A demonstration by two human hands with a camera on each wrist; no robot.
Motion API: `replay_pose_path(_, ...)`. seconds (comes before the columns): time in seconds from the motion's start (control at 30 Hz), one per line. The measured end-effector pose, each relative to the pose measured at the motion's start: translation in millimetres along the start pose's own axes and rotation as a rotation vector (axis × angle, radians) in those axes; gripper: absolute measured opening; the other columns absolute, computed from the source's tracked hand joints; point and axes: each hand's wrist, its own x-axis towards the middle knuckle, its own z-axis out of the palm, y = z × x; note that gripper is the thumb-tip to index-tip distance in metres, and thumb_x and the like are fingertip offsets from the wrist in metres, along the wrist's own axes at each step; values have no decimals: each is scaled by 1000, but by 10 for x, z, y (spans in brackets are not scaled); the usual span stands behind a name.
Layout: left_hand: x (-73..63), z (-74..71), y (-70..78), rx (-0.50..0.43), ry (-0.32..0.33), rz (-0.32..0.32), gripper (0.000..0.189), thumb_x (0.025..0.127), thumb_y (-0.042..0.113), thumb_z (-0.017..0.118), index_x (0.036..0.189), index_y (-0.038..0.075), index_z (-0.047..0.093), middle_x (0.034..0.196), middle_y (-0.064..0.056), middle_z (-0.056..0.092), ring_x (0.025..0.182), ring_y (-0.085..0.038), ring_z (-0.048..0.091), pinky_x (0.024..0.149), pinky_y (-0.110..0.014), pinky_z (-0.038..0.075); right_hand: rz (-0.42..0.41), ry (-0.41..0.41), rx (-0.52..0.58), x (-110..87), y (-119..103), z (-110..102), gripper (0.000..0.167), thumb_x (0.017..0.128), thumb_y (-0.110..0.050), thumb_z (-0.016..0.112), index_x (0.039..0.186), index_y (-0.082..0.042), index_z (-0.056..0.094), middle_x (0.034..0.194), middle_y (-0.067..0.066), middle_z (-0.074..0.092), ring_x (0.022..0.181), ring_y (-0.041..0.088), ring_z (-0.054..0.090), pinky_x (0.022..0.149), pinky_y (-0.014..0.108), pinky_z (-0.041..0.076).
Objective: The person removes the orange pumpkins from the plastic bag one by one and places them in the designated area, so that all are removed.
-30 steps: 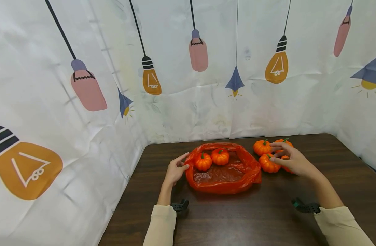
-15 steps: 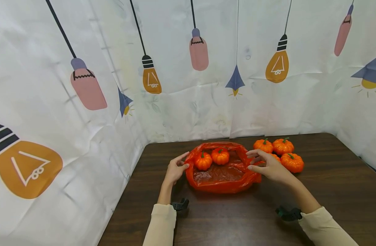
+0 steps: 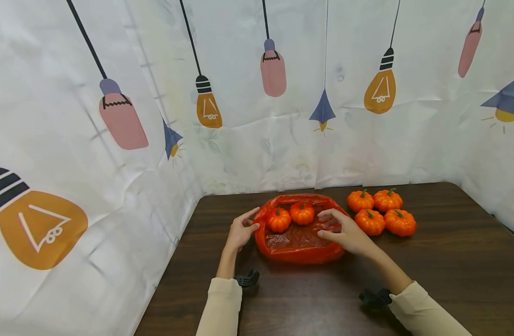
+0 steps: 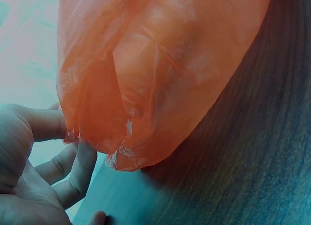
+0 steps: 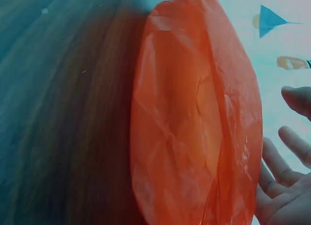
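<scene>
A red plastic bag (image 3: 300, 255) lies on the table with its mouth spread wide. Inside it, toward the back left, sit two small orange pumpkins (image 3: 278, 220) with green stems. My left hand (image 3: 240, 232) pinches the bag's left rim; the left wrist view shows thumb and fingers of the hand (image 4: 29, 157) at the gathered edge of the bag (image 4: 160, 79). Over the right part of the mouth is my right hand (image 3: 345, 232), fingers spread and loosely bent, holding nothing. In the right wrist view that hand (image 5: 289, 186) appears behind the bag's side (image 5: 180, 113).
Several more orange pumpkins (image 3: 369, 222) stand grouped on the dark wooden table (image 3: 315, 298), right of the bag. A white curtain (image 3: 248, 154) printed with lamps encloses the back and left side of the table.
My right hand has moved left from above the grouped pumpkins to the bag's mouth, and the bag's right side has shifted inward. The left hand has stayed at the left rim.
</scene>
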Motion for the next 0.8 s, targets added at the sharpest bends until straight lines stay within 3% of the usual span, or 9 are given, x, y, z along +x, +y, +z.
replay_pose_path(0.2,10,-4,-18,-1,1,2,51,94,6,71,138,30,66,90,-12,65,73,-29,59,58,-27,43,29,-6,-4,161,-10,73,52,94,-29,75,137,-8,56,134,19,60,119,34,61,95,47,53)
replay_pose_path(0.33,5,-17,-17,3,5,0,51,94,6,71,138,31,67,90,-12,65,70,-25,56,57,-27,42,63,-17,-11,299,0,119,58,94,-30,75,142,-6,53,141,18,57,124,37,58,102,53,50)
replay_pose_path(0.8,3,-7,-3,15,-10,-2,50,95,7,71,138,32,66,93,-12,64,67,-19,52,56,-27,40,95,-40,-82,651,52,241,62,95,-26,74,148,-6,48,153,19,42,136,41,45,111,61,40)
